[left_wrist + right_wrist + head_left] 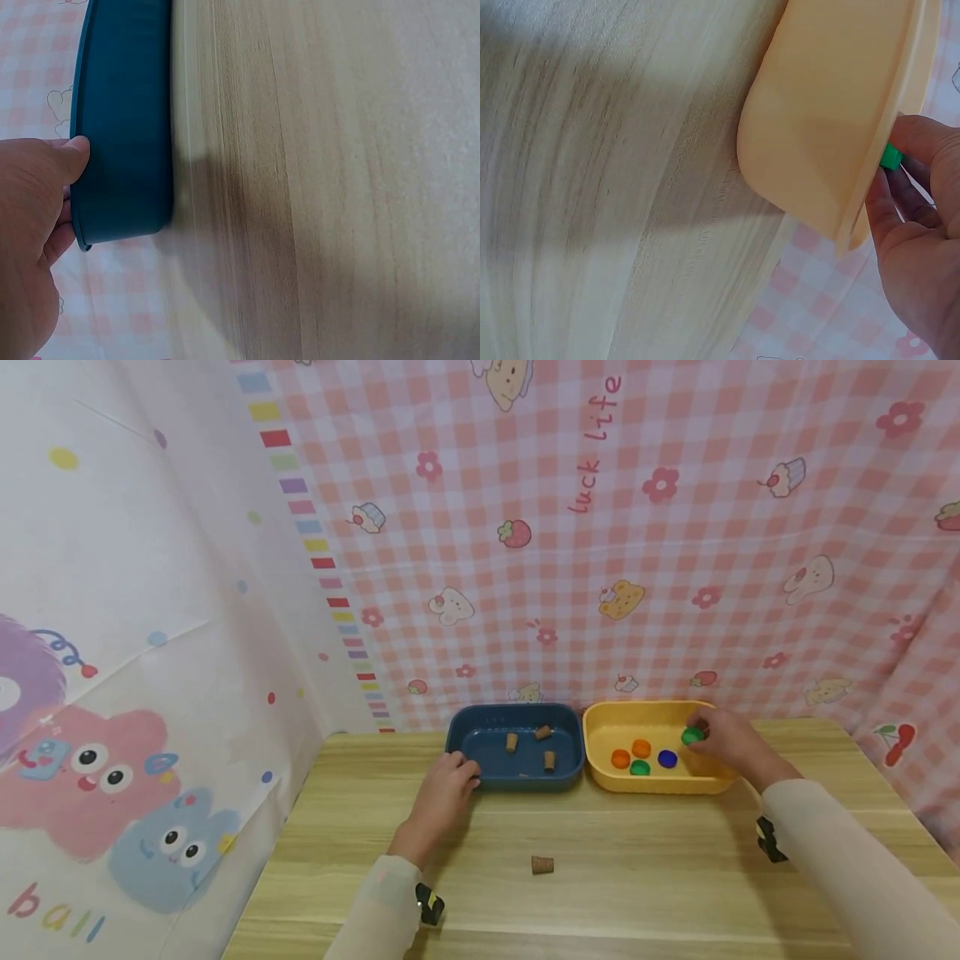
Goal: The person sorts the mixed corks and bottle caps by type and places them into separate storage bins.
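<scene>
My left hand [444,789] grips the left front corner of a dark blue tray [517,783]. In the left wrist view the thumb lies over the tray's rim, with the other fingers partly hidden behind it. Several corks [550,762] lie in this tray. Over the right end of a yellow tray [652,785], my right hand [723,743] pinches a small round green piece [692,736] between thumb and fingers. Inside the yellow tray are two orange pieces [620,759], another green piece [640,767] and a blue piece [667,759].
A single cork [542,865] lies on the wooden table [615,893] in front of the trays. The two trays stand side by side at the table's back edge. A pink checked cloth [570,568] hangs behind them, and a white printed cloth [187,693] hangs at left.
</scene>
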A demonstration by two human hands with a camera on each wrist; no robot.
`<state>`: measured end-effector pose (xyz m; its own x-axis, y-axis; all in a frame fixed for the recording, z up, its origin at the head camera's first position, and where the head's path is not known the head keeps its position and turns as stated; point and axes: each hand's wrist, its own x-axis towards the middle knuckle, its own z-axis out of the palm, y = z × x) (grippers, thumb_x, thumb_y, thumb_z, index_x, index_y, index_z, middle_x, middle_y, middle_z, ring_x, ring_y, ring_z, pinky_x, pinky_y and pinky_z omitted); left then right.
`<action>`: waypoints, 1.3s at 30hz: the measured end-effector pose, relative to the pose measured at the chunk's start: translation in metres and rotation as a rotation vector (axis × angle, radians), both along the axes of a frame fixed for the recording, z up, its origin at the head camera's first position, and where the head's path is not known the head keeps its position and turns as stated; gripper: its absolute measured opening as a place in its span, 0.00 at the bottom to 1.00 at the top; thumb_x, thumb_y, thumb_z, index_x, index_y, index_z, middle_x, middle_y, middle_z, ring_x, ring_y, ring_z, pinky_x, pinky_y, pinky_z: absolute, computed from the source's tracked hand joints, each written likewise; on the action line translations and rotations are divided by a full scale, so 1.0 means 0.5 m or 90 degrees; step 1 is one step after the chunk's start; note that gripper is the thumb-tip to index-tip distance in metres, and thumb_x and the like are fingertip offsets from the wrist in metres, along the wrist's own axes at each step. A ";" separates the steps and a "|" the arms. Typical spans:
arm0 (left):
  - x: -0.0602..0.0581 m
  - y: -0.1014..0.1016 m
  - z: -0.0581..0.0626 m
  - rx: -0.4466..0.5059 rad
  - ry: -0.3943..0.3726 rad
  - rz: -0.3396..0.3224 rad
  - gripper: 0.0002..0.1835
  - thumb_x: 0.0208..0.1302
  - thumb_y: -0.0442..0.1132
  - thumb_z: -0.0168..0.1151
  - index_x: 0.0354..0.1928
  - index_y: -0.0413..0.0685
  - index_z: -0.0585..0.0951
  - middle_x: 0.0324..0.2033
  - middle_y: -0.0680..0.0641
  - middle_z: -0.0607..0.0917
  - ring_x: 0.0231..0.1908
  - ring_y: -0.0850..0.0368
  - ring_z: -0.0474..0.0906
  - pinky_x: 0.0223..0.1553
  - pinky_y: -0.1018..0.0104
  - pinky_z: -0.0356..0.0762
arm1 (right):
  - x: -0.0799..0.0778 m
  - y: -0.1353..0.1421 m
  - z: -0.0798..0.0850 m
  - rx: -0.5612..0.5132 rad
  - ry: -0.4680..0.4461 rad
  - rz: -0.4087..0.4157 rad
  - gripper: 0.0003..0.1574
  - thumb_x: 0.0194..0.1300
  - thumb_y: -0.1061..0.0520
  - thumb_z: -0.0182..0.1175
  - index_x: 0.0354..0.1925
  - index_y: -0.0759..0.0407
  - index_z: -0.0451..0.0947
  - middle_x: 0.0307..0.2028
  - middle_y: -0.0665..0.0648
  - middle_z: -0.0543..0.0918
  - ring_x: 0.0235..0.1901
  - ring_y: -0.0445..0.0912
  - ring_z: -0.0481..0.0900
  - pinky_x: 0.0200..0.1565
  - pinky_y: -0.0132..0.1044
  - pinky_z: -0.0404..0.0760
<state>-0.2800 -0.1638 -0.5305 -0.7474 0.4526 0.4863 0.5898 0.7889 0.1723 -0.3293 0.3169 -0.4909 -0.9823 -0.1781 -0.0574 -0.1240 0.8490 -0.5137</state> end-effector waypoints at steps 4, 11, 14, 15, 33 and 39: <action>0.000 0.000 -0.001 0.004 -0.001 0.001 0.04 0.62 0.32 0.73 0.36 0.45 0.86 0.32 0.47 0.81 0.34 0.50 0.75 0.39 0.57 0.76 | -0.005 -0.002 0.000 0.013 -0.001 0.008 0.21 0.65 0.64 0.69 0.51 0.75 0.76 0.44 0.70 0.83 0.42 0.59 0.79 0.54 0.60 0.81; 0.001 0.001 -0.001 0.005 0.000 -0.003 0.03 0.63 0.32 0.73 0.36 0.44 0.86 0.32 0.47 0.81 0.34 0.50 0.75 0.40 0.57 0.77 | -0.010 -0.002 -0.002 0.035 -0.005 0.013 0.19 0.65 0.64 0.69 0.50 0.74 0.77 0.42 0.69 0.83 0.40 0.58 0.78 0.54 0.60 0.80; 0.001 0.000 -0.002 0.001 0.004 0.000 0.03 0.63 0.32 0.73 0.36 0.45 0.86 0.32 0.47 0.81 0.34 0.51 0.75 0.39 0.57 0.77 | -0.011 -0.002 -0.005 0.040 -0.004 0.013 0.18 0.66 0.64 0.69 0.49 0.74 0.77 0.42 0.69 0.83 0.40 0.58 0.78 0.53 0.61 0.80; 0.000 0.000 -0.002 0.001 0.005 0.001 0.03 0.63 0.33 0.73 0.36 0.45 0.86 0.32 0.47 0.81 0.34 0.51 0.75 0.39 0.58 0.77 | -0.012 -0.001 -0.005 0.041 -0.005 0.014 0.18 0.65 0.64 0.69 0.49 0.74 0.77 0.42 0.69 0.83 0.40 0.59 0.78 0.53 0.61 0.80; -0.004 -0.004 -0.008 0.006 -0.001 -0.001 0.04 0.63 0.33 0.73 0.37 0.46 0.86 0.31 0.48 0.80 0.34 0.51 0.74 0.39 0.58 0.76 | -0.005 -0.011 -0.006 0.030 -0.031 0.008 0.25 0.64 0.64 0.69 0.56 0.75 0.74 0.51 0.74 0.79 0.49 0.64 0.77 0.58 0.63 0.77; -0.004 -0.004 -0.008 -0.001 0.005 0.005 0.04 0.63 0.34 0.73 0.37 0.46 0.86 0.32 0.49 0.80 0.34 0.52 0.74 0.39 0.58 0.76 | 0.004 -0.016 -0.004 -0.005 -0.002 0.011 0.25 0.65 0.64 0.68 0.56 0.75 0.75 0.53 0.75 0.80 0.52 0.68 0.78 0.59 0.64 0.77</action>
<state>-0.2822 -0.1656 -0.5347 -0.7473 0.4478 0.4909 0.5850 0.7938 0.1665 -0.3272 0.3090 -0.4927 -0.9790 -0.1951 -0.0588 -0.1366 0.8426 -0.5208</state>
